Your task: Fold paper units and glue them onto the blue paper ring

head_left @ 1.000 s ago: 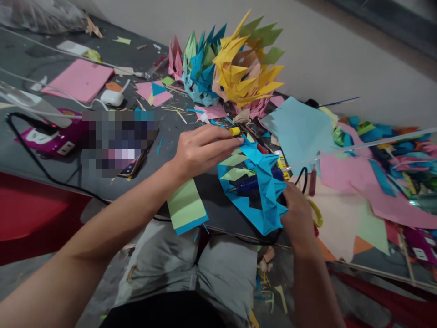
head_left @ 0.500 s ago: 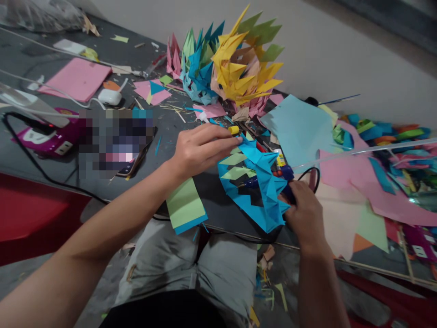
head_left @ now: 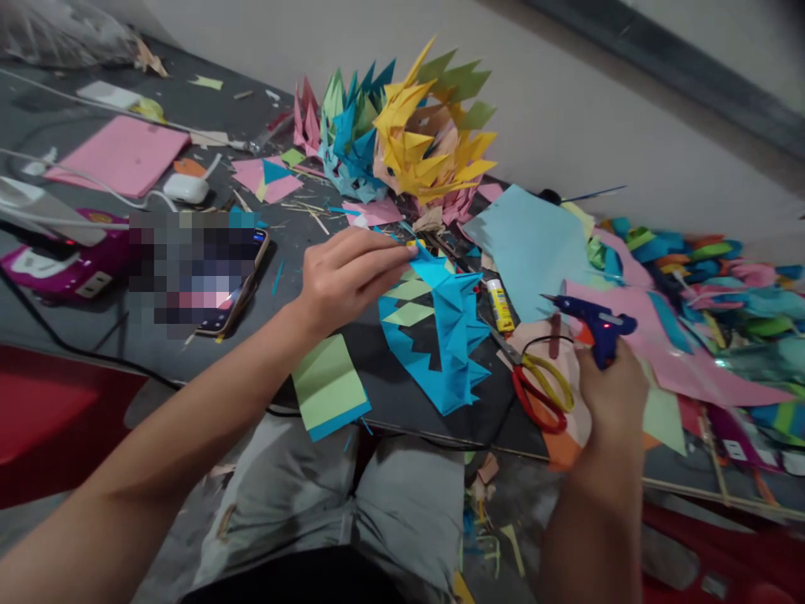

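My left hand pinches the upper tip of a blue folded-paper crown, a spiky ring standing on the dark table with pale green diamonds along its inner side. In my right hand is a blue hot glue gun, held to the right of the crown, its nozzle pointing left and a small red light showing on its body. Between crown and glue gun lie scissors with red and yellow handles. A yellow glue stick rests just behind them.
Yellow, blue and pink paper crowns stand at the back. Pale blue sheets and pink paper spread rightward. A phone, a purple power strip with cables and a green paper stack lie to the left.
My right hand has drawn the glue gun out from inside the crown, away to the right, uncovering the scissors. My left hand still holds the crown's tip.
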Demonstrator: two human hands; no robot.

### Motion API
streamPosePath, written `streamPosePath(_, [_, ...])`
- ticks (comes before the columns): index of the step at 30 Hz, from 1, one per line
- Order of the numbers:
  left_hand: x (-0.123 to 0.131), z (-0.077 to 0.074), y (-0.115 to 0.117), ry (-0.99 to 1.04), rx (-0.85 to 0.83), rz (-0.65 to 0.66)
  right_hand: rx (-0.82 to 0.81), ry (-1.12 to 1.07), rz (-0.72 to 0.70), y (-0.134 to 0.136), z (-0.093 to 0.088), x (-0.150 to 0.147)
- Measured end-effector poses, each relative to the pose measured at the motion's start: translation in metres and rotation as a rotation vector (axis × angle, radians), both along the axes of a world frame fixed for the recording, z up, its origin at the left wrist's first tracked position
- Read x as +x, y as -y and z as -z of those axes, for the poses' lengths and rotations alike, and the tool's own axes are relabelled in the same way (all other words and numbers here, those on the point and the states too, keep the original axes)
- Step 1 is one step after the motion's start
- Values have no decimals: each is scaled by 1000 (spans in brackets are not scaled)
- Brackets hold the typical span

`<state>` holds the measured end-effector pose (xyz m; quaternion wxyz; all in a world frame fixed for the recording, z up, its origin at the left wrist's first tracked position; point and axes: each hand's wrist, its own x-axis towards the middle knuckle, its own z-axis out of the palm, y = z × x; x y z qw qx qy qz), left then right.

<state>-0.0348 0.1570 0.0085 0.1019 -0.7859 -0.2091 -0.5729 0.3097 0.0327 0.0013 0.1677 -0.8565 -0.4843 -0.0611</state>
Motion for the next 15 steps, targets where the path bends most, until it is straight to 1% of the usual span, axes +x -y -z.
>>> streamPosePath(2, [-1, -1, 0, 21, 10, 8, -10, 3, 27, 0, -1, 3])
streamPosePath(4, [-2, -2, -1, 45, 23, 19, 58, 39, 3, 0, -3, -7])
streamPosePath(5, [-2, -2, -1, 48, 21, 14, 125, 52, -27, 0, -4, -18])
streamPosePath(6, [-2, -2, -1, 47, 14, 3, 177, 39, -104, -1, -5, -31])
streamPosePath(7, [-2, -2, -1, 43, 3, -13, 210, -28, -195, -2, -6, -46])
streamPosePath(8, [-2, -2, -2, 40, -5, -25, 199, -112, -297, -5, -5, -62])
streamPosePath(10, [-2, -1, -2, 46, -4, -24, 77, -221, -481, -13, -2, -93])
streamPosePath(12, [-1, -1, -3, 59, 16, 5, 4, -201, -545, -24, 6, -115])
streamPosePath(15, [-1, -1, -3, 56, 21, 29, -70, -80, -600, -39, 16, -130])
